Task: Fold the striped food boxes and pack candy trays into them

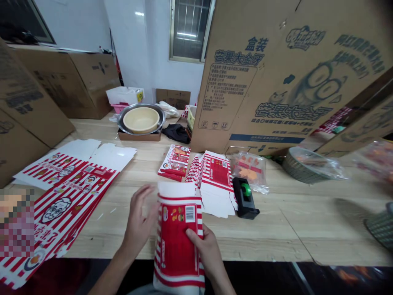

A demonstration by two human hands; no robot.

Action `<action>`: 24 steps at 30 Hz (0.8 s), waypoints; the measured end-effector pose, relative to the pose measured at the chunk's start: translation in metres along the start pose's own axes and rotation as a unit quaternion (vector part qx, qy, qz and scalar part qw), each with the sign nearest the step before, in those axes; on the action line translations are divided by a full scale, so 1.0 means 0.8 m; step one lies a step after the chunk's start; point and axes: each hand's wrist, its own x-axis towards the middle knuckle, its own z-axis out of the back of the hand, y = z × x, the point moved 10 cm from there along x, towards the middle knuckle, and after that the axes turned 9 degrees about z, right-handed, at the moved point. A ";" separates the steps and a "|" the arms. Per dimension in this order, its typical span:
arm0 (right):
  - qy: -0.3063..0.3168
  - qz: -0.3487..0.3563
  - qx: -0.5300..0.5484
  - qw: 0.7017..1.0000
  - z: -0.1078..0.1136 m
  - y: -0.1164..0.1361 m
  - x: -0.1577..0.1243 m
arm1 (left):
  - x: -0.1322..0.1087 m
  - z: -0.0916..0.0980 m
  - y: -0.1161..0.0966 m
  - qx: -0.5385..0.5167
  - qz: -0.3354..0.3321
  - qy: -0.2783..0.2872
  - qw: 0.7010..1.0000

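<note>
Red-striped carton [176,243] points forward lengthwise; the right hand [205,244] pinches its right edge; the left hand [139,219] (half open, holding nothing) flanks its left edge.

Red-and-white striped carton [176,250], six o'clock in view.
White end flap [176,189] extends toward twelve; barcode [190,213] sits at one.

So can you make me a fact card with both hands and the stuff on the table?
Right hand: grips a red-and-white striped carton, thumb on its printed panel
Left hand: open, blurred, by the carton's left edge; can't tell if touching
Tape dispenser: black, with green tape, beside striped carton stack
Far left: overlapping printed cardboard sheets
Back: cream basin inside metal basin
</note>
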 end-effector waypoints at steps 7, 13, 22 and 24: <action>-0.088 0.073 -0.097 0.989 0.000 0.008 0.000 | -0.060 -0.060 0.070 -0.135 0.213 0.158 0.955; -0.080 0.160 -0.140 0.974 0.008 0.023 -0.002 | -0.061 -0.045 0.059 -0.234 0.266 0.157 0.922; 0.013 0.162 -0.092 0.982 0.011 0.050 -0.001 | -0.051 -0.040 0.040 -0.213 0.207 0.226 0.928; 0.010 0.170 -0.106 0.980 0.012 0.058 0.001 | -0.033 -0.035 0.029 -0.203 0.186 0.213 0.937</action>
